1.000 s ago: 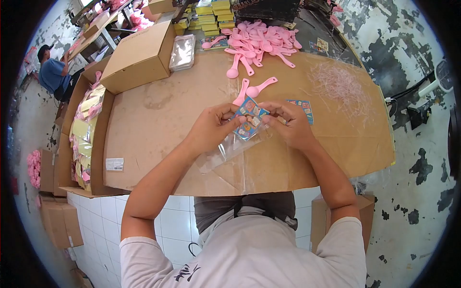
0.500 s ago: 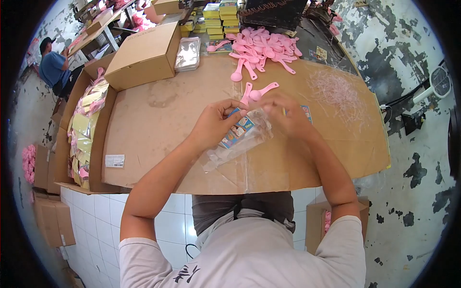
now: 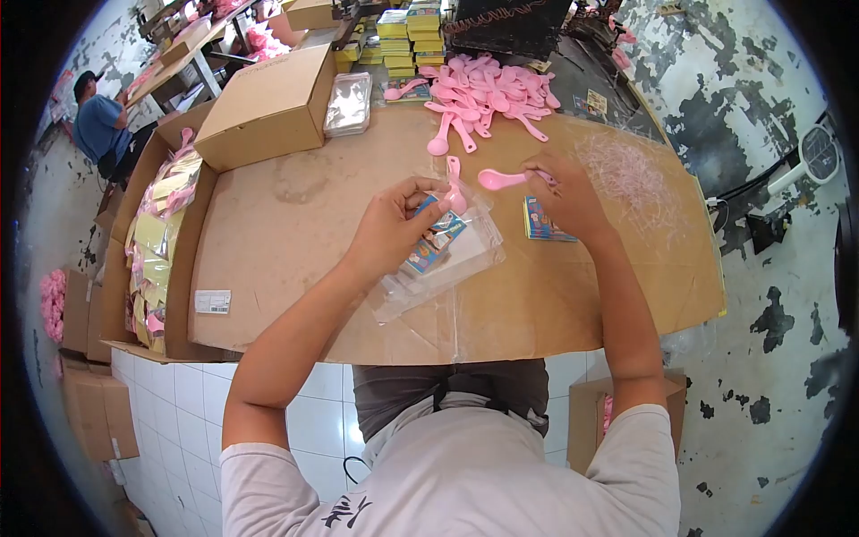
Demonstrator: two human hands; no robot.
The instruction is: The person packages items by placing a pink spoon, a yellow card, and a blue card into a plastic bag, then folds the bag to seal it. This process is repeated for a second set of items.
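Observation:
My left hand [image 3: 398,222] pinches a small blue printed card [image 3: 437,240] between thumb and fingers. One pink spoon [image 3: 454,183] lies at its fingertips, handle pointing away and bowl beside my thumb. Beneath the card are clear plastic bags [image 3: 470,259], spread over the cardboard. To the right, my right hand [image 3: 564,199] has its fingers closed on the handle of a second pink spoon [image 3: 503,180], whose bowl points left. Under and beside that hand sits a small stack of blue printed cards [image 3: 543,222], partly hidden by it.
A heap of pink spoons [image 3: 488,89] lies at the back, near stacked yellow-edged cards [image 3: 396,40] and a pile of clear bags [image 3: 348,103]. Left stand a closed carton [image 3: 268,103] and an open box [image 3: 204,233] of packed pieces. Plastic shreds [image 3: 631,174] lie right. A person [image 3: 103,125] sits far left.
My right hand has moved right from the bags and now grips a spoon that lay on the table. The other spoon now sits closer to my left fingertips.

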